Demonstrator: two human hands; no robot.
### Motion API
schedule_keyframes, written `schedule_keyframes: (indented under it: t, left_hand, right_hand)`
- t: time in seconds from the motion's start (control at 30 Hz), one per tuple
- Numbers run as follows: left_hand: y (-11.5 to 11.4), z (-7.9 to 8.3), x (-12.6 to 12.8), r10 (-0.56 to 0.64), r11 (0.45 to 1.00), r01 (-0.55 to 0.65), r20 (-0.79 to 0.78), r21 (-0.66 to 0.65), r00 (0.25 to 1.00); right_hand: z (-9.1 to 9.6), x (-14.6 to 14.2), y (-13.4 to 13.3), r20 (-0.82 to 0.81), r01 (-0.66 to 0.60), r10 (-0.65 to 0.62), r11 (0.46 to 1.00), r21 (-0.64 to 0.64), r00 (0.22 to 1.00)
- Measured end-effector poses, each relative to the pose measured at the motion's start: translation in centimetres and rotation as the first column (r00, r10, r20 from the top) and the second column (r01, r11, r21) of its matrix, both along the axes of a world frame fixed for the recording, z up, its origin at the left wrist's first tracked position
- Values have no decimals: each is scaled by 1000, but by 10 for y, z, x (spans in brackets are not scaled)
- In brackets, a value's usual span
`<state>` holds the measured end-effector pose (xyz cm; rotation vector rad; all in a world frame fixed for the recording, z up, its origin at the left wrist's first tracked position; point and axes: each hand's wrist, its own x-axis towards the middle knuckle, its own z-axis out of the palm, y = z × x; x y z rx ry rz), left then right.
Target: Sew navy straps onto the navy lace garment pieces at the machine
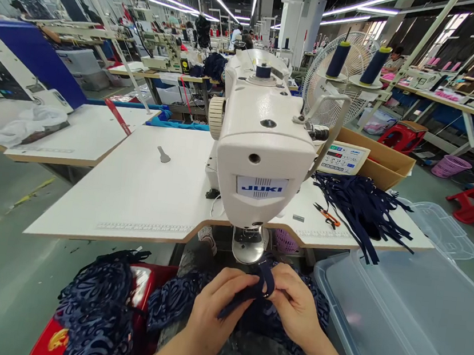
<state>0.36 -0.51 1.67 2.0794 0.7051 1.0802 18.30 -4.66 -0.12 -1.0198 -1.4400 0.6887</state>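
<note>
Both my hands meet just below the needle area of a white JUKI sewing machine [262,146]. My left hand [216,307] pinches a navy fabric strip [261,284] from the left, fingers curled round it. My right hand [294,305] grips the same strip from the right, where it folds into a small loop. Navy lace-patterned fabric [169,304] lies across my lap under both hands.
A heap of the same navy lace fabric [95,310] sits on a red stool at lower left. Navy strips [362,210] and orange snips [327,215] lie on the white table [140,189]. A clear plastic bin [409,319] stands at right. A control panel [343,158] and fan [339,80] stand behind.
</note>
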Motion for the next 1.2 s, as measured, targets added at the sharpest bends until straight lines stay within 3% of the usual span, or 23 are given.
schedule_keyframes:
  t: [0.27, 0.4, 0.47, 0.57, 0.6, 0.67, 0.83, 0.97, 1.1, 1.2]
  left_hand:
    - [1, 2, 2, -21, 999, 20, -37, -41, 999]
    - [-1, 11, 9, 11, 962, -15, -18, -271, 1000]
    - [0, 12, 12, 45, 873, -35, 8, -487, 999]
    - [1, 9, 15, 68, 664, 26, 95, -747, 993]
    - [1, 8, 15, 71, 617, 51, 120, -785, 990]
    - [1, 8, 16, 78, 582, 77, 149, -810, 986]
    - [0, 12, 17, 83, 611, 45, 121, -790, 989]
    - [2, 10, 17, 82, 729, -50, 15, -683, 997]
    - [5, 10, 13, 129, 849, -186, -146, -494, 981]
    - [5, 16, 7, 76, 849, -257, -374, -461, 924]
  right_hand:
    - [2, 0, -1, -7, -21, 21, 999, -30, 1000]
    - [2, -2, 0, -86, -68, 50, 973, -223, 995]
    - [4, -2, 2, -131, -115, 74, 935, -336, 989]
    - [9, 0, 5, -123, -120, 76, 903, -413, 990]
    - [11, 1, 6, -110, -114, 74, 903, -414, 991]
    - [13, 3, 7, -95, -112, 80, 907, -405, 992]
    - [13, 3, 8, -171, -161, 98, 896, -413, 980]
    - [15, 2, 6, -5, -43, 44, 937, -346, 999]
    - [14, 2, 5, 205, 135, -113, 987, -92, 972]
    - [9, 3, 4, 266, 256, -303, 946, 199, 915]
